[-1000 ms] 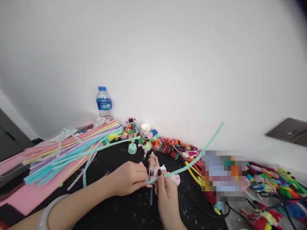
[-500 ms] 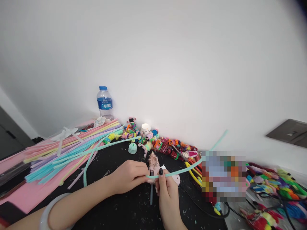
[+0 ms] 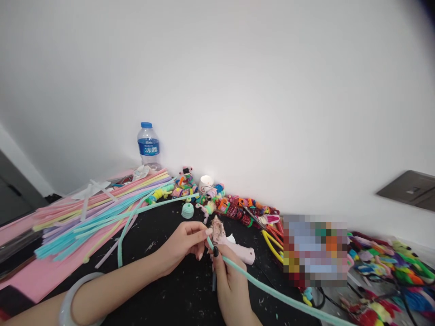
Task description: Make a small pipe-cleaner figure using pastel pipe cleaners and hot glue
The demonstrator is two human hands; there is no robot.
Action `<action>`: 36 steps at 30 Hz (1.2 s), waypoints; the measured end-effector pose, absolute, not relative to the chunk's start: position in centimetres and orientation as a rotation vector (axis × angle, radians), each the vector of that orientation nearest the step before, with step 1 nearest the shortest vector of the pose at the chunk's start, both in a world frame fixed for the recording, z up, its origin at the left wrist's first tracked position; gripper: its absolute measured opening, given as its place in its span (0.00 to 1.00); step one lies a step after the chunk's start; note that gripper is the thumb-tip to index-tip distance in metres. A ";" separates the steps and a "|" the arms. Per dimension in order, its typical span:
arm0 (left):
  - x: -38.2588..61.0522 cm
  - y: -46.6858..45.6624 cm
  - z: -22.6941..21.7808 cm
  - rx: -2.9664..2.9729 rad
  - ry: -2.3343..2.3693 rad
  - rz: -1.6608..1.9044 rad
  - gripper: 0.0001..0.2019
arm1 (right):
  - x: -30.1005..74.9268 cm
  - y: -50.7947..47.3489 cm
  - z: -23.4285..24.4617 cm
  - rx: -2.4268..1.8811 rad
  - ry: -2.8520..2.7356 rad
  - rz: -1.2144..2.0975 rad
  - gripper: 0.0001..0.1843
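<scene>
My left hand (image 3: 185, 244) and my right hand (image 3: 228, 278) meet over the black table (image 3: 176, 294), both pinching the near end of a long mint-green pipe cleaner (image 3: 272, 290). Its length runs down to the lower right, past my right wrist and out of the picture. The left fingertips close on the tip; the right thumb and forefinger grip just behind it. A pale bangle (image 3: 70, 301) sits on my left wrist. A pink glue gun (image 3: 234, 246) lies on the table just behind my hands.
A fan of pastel pipe cleaners (image 3: 95, 213) lies on pink sheets at left. A water bottle (image 3: 148, 146) stands by the wall. Small colourful figures (image 3: 210, 194), a mint coil (image 3: 187, 210), a white cup (image 3: 205, 183), bright pipe cleaners (image 3: 390, 267), a black cable.
The pipe cleaner's free end has swung from up and right, against the wall, down to the lower right across the table. Both hands shifted slightly left and kept their pinch.
</scene>
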State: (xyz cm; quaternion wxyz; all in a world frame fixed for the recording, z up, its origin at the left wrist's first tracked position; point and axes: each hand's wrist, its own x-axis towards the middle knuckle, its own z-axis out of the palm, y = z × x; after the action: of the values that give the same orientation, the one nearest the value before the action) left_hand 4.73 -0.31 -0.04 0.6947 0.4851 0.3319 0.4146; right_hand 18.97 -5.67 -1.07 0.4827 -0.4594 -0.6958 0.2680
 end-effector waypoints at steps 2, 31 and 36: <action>4.6 -0.2 0.0 1.110 0.758 0.940 0.15 | 18.9 -5.7 -1.0 -1.127 -1.699 0.653 0.14; 3.9 -0.6 0.6 1.416 0.604 0.372 0.13 | 19.2 -5.5 -2.2 -1.220 -1.345 0.815 0.22; 4.0 -0.6 0.5 2.052 0.737 0.675 0.11 | 19.4 -5.1 -2.5 -1.299 -1.273 0.874 0.23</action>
State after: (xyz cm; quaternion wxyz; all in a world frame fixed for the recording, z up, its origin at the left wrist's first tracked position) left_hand 3.97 -0.60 0.49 0.4163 0.8174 0.2936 0.2689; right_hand 19.39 -5.06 -2.46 0.5327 -0.5447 -0.5339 0.3667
